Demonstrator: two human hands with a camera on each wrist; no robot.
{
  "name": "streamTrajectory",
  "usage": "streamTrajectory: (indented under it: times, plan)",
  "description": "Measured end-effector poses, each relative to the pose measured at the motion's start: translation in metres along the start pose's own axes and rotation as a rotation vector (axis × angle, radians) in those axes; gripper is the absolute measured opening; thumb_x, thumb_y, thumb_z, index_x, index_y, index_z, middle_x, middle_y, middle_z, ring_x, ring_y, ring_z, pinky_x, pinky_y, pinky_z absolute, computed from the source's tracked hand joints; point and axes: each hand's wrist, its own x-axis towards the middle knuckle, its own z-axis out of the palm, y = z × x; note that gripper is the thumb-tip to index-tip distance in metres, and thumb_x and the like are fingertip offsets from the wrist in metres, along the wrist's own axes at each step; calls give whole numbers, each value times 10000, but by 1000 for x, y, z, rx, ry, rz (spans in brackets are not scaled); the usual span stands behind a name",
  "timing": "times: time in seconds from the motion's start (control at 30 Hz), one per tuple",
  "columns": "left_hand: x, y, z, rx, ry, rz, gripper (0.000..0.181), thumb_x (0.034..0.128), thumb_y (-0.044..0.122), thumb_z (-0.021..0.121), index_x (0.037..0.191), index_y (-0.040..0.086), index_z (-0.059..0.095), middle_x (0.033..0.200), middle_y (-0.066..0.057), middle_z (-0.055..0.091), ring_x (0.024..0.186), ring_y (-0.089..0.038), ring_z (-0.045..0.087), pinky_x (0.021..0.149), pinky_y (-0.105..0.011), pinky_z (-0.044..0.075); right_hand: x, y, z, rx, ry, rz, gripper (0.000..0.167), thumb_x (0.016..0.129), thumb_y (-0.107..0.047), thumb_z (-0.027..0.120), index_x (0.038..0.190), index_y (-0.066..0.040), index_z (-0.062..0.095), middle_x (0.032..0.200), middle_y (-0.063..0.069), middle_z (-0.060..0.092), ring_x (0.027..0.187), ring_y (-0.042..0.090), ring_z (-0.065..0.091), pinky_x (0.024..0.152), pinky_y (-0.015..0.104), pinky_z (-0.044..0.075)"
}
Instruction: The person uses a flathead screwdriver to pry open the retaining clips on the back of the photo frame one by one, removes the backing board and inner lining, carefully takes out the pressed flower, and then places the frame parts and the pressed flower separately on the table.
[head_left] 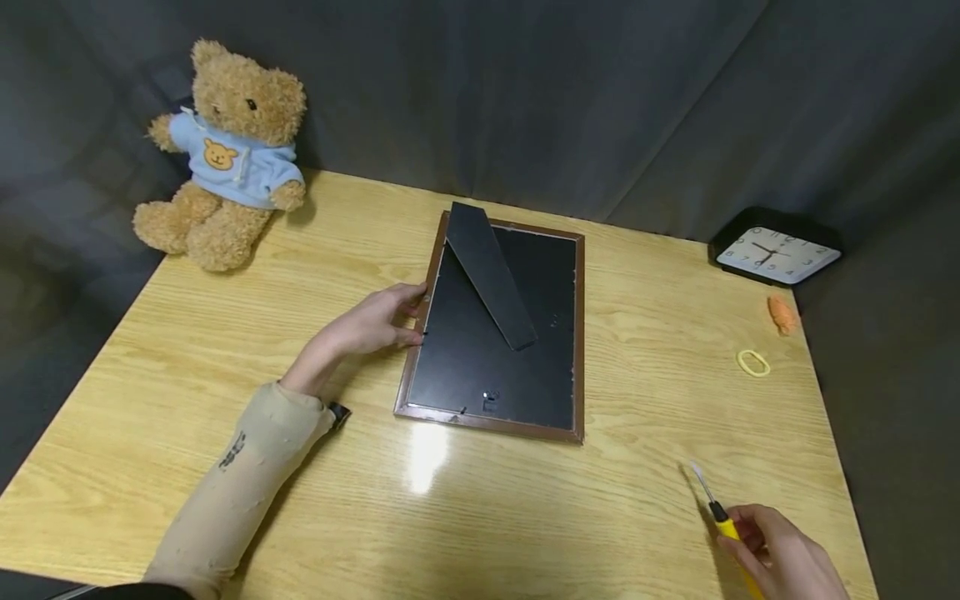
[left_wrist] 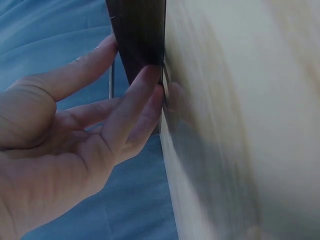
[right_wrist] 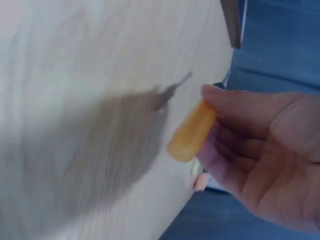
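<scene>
A brown picture frame (head_left: pixel 579 333) lies back side up on the table, its black backing facing me and its black stand leg (head_left: pixel 491 275) slanting across it. My left hand (head_left: pixel 367 321) holds the frame's left edge. In the left wrist view the thumb (left_wrist: pixel 85 70) touches the frame's upper edge, while other fingertips meet its side close to the tabletop. Off to the right, near the table's front, my right hand (head_left: pixel 783 554) pinches a screwdriver (head_left: pixel 724 523) by its yellow handle. Its thin metal shaft points away from me, above the tabletop and apart from the frame.
A teddy bear (head_left: pixel 232 158) in a blue hoodie sits at the back left. To the right are a black-rimmed clock (head_left: pixel 776 250), a small orange object (head_left: pixel 782 315) and a pale yellow ring (head_left: pixel 752 363). A dark curtain (head_left: pixel 525 100) hangs behind the wooden table (head_left: pixel 652 400).
</scene>
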Motion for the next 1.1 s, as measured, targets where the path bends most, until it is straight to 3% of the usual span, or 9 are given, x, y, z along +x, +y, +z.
streamTrajectory:
  times: [0.13, 0.23, 0.37, 0.6, 0.9, 1.0, 1.1]
  plan:
    - [2, 1, 2, 5, -7, 6, 858, 953, 6, 793, 1617, -140, 270, 1617, -317, 404, 1384, -460, 526, 1197, -544, 391, 3, -19, 0, 4, 214, -141, 330, 753, 89, 913, 1014, 54, 713, 833, -12, 636, 658, -35, 527, 513, 244, 501]
    - [4, 1, 4, 9, -10, 9, 862, 954, 22, 798, 1620, -133, 274, 1617, -308, 411, 1386, -448, 528, 1200, -535, 390, 7, -27, -2, 28, 272, -200, 388, 727, 125, 908, 1060, 15, 742, 868, -15, 657, 675, -36, 558, 508, 257, 506]
    - [4, 2, 4, 9, -12, 5, 872, 947, 12, 801, 1624, -127, 269, 1610, -306, 422, 1390, -442, 528, 1194, -524, 402, 13, -35, -6, 39, 300, -257, 414, 743, 140, 889, 1100, -27, 761, 901, -29, 659, 707, -16, 593, 520, 255, 511]
    - [3, 1, 4, 17, -16, 9, 865, 952, 8, 794, 1622, -133, 265, 1612, -313, 412, 1394, -448, 522, 1183, -521, 417, 28, -53, -13, 57, 339, -356, 464, 755, 178, 859, 1149, -39, 744, 961, -17, 652, 795, 45, 596, 589, 130, 422]
    - [-1, 0, 3, 28, -18, 2, 862, 955, 8, 788, 1623, -134, 261, 1619, -317, 398, 1412, -456, 499, 1199, -528, 393, 41, -67, -18, 73, 358, -401, 406, 854, 101, 830, 1215, -46, 718, 968, 24, 718, 743, 38, 571, 583, 141, 413]
    - [-1, 0, 1, 46, -12, 10, 862, 954, 17, 792, 1618, -139, 265, 1619, -318, 397, 1415, -456, 497, 1224, -537, 351, 46, -70, -19, 75, 384, -436, 430, 853, 105, 827, 1237, -61, 730, 1019, 56, 772, 763, 100, 646, 643, 132, 452]
    - [-1, -1, 0, 56, -7, 9, 861, 954, 25, 795, 1618, -138, 270, 1622, -314, 397, 1417, -452, 496, 1242, -540, 315, 52, -74, -20, 88, 391, -461, 415, 884, 87, 808, 1261, -74, 742, 1023, 59, 769, 742, 83, 609, 641, 149, 439]
